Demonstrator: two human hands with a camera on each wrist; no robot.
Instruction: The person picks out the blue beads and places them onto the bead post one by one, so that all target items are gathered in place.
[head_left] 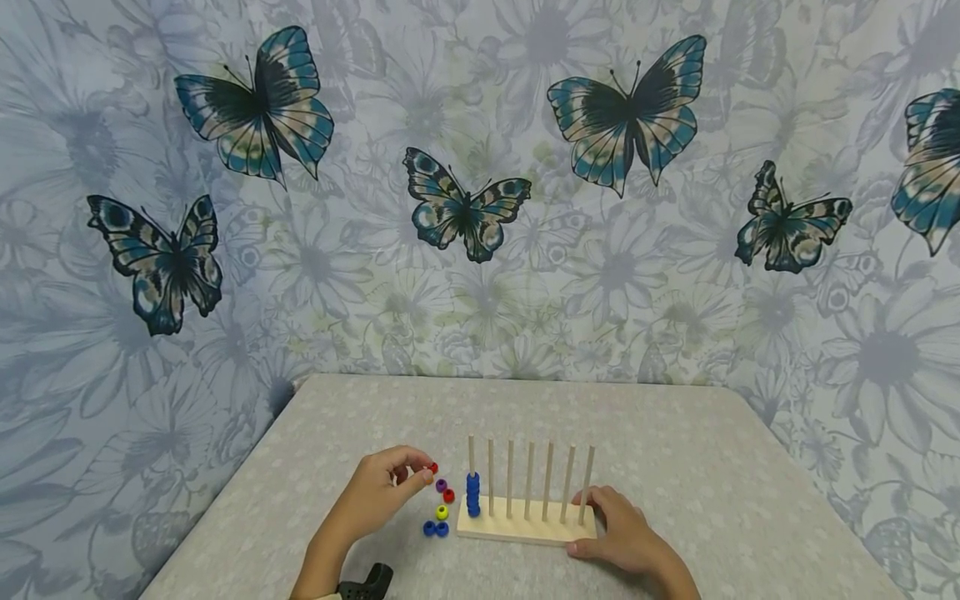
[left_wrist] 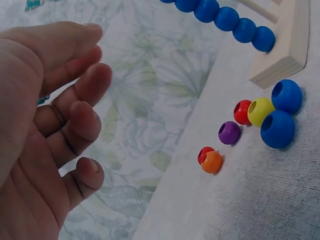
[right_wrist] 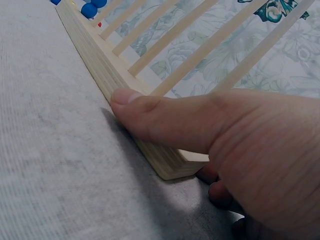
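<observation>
A wooden peg stand (head_left: 517, 523) stands upright on the table, with a row of several thin pegs. Several blue beads (head_left: 473, 496) are stacked on its leftmost peg. My right hand (head_left: 626, 537) grips the right end of the base, thumb on the near side. To the left of the stand lie loose beads: two blue, a yellow bead (left_wrist: 261, 112), a purple bead (left_wrist: 229, 133), an orange bead (left_wrist: 212, 162) and two red. Over the orange bead and the farther red one hovers my left hand (head_left: 375, 496), its fingers loosely bent and holding nothing in the left wrist view.
A pale patterned cloth covers the table (head_left: 360, 417), which reaches back to a wall (head_left: 480, 325) with flowers and butterflies. A black strap-like object (head_left: 366, 583) is at the left wrist. The upright pegs (head_left: 530, 479) rise between the two hands.
</observation>
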